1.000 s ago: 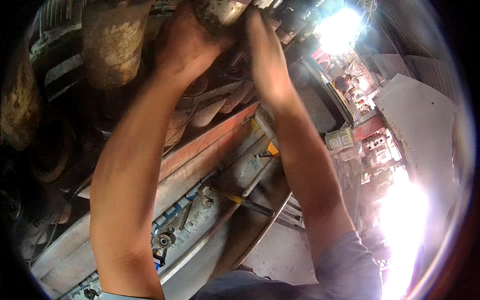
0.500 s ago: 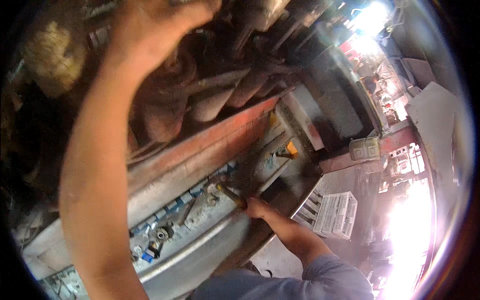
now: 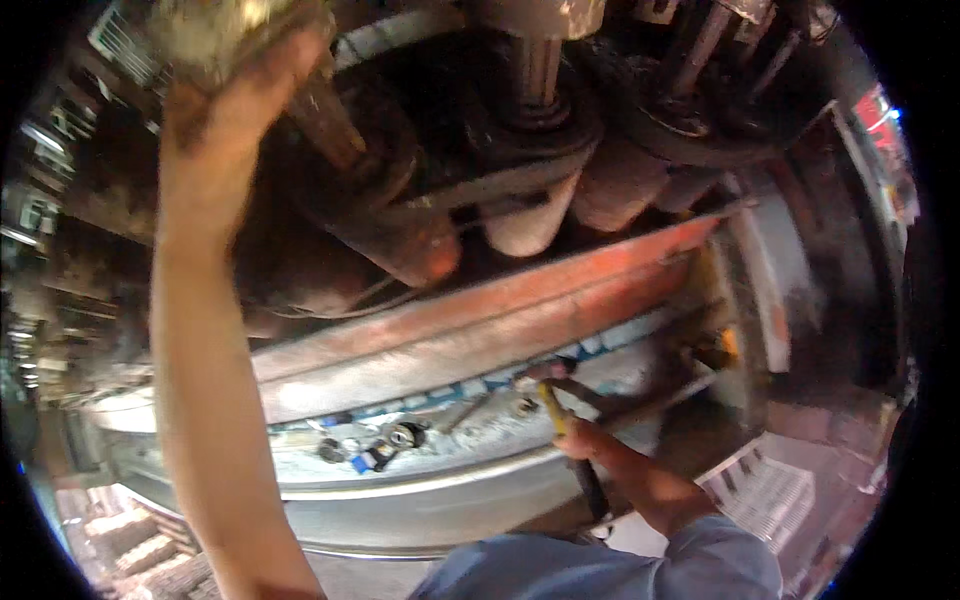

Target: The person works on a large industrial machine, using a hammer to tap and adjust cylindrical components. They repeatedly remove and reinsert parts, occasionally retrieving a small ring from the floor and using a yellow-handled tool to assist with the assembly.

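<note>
Left hand (image 3: 235, 95) raised overhead, fingers pressed up against a grimy, mud-caked part (image 3: 215, 35) of the machinery above; whether curled around it or only flat against it, cannot tell. Right hand (image 3: 600, 450) low and near the body, fingers clamped around the handle of a hammer (image 3: 565, 430), yellow shaft rising out of the fist and dark grip hanging below it. Hammer head just above the fingers, over a dusty metal tray (image 3: 480, 490). Left of the right fingers, on that tray, loose bits: a round ring-shaped piece (image 3: 405, 434), small blue scraps (image 3: 362, 463), a thin metal rod (image 3: 462, 412). Beyond the tray, a long rusty red beam (image 3: 480, 320) running slantwise. Above it, between the two hands, thick greasy shafts (image 3: 400, 230) and rollers (image 3: 525, 220).
</note>
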{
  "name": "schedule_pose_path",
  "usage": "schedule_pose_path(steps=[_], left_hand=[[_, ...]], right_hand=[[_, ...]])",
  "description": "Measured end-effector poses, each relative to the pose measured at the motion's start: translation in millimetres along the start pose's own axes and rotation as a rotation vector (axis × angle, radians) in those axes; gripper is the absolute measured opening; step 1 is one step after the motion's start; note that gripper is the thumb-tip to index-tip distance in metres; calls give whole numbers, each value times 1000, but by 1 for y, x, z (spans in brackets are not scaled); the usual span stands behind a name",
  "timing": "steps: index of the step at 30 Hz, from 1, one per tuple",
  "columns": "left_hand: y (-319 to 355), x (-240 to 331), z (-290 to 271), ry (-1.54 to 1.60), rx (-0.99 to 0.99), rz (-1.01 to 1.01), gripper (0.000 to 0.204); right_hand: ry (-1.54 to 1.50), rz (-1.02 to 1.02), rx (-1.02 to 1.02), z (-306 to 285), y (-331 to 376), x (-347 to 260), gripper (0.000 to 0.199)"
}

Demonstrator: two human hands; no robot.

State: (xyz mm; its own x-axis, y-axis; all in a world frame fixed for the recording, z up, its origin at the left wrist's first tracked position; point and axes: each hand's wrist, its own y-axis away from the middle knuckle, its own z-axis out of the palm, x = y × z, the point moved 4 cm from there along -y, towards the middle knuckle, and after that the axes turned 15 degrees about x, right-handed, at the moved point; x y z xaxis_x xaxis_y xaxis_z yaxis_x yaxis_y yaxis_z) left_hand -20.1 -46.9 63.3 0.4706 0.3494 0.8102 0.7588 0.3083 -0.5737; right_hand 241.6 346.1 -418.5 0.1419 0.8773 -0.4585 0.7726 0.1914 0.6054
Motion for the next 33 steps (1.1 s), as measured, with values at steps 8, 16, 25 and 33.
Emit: schedule_pose_path(steps=[8, 16, 25, 33], left_hand=[[3, 20, 17, -78, -103, -133, 65], [13, 35, 11, -145, -176, -202, 68], [10, 57, 16, -16, 243, -283, 50], [6, 74, 43, -49, 224, -207, 46]], right_hand=[[-6, -58, -43, 14, -4, 7, 47], [-244, 65, -82, -21, 5, -7, 63], [-885, 18, -366, -76, 42, -7, 52], [-953, -456, -548, -190, 61, -118, 76]])
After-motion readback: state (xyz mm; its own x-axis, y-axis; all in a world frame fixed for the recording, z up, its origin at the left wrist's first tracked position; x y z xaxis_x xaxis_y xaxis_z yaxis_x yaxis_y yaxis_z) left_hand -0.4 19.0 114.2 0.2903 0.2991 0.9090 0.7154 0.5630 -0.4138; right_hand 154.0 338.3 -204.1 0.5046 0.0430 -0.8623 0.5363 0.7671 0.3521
